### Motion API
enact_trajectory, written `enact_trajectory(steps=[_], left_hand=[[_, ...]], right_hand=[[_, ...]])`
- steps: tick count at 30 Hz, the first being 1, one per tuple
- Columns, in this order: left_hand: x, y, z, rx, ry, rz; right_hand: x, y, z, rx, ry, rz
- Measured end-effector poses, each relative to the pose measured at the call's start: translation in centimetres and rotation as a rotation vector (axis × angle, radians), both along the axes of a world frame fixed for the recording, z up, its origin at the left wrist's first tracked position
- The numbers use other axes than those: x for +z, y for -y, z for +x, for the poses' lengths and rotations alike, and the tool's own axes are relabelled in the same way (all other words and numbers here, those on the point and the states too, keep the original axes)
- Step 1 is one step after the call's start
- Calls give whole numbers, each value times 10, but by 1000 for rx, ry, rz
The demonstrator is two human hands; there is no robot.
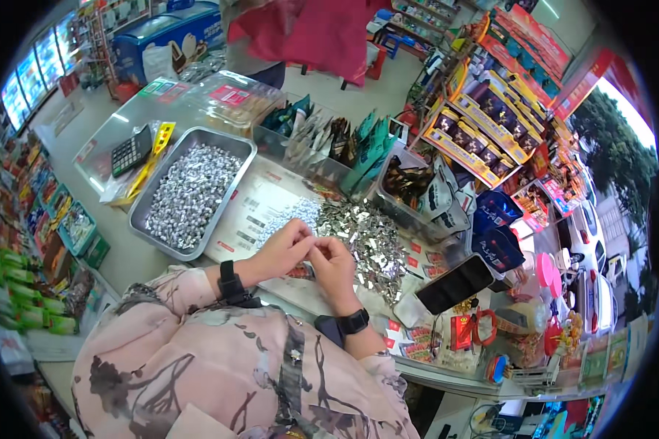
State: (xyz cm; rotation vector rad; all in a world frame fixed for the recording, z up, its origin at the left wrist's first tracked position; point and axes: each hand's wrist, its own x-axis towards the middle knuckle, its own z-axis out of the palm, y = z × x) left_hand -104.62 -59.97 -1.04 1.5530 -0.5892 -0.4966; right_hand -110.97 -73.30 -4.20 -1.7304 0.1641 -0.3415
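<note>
Silvery metal pieces (370, 238) are heaped inward from the table's near edge (454, 379), beside the right hand (333, 271). Both it and the left hand (284, 252) are pinched at the fingertips; anything gripped cannot be told. Pressure is best kept light.

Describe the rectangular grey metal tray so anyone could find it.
Start at the pale pink patterned top across the bottom, then the bare left hand above it. Up and left of that hand lies the rectangular grey metal tray, full of small silvery pieces. Unlike the loose silvery heap nearby, a rim encloses them.
</note>
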Motion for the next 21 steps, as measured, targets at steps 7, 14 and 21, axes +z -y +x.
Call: enact_trajectory(steps=[7, 14, 21], left_hand=[[7, -10, 29, -80, -599, -208], [32, -35, 56, 179, -802, -459], [-11, -29, 63, -29, 45, 86]], right_hand=[[34, 3, 1, 45, 59, 185], [22, 32, -2, -59, -61, -346], [39, 6, 1, 45, -97, -735]])
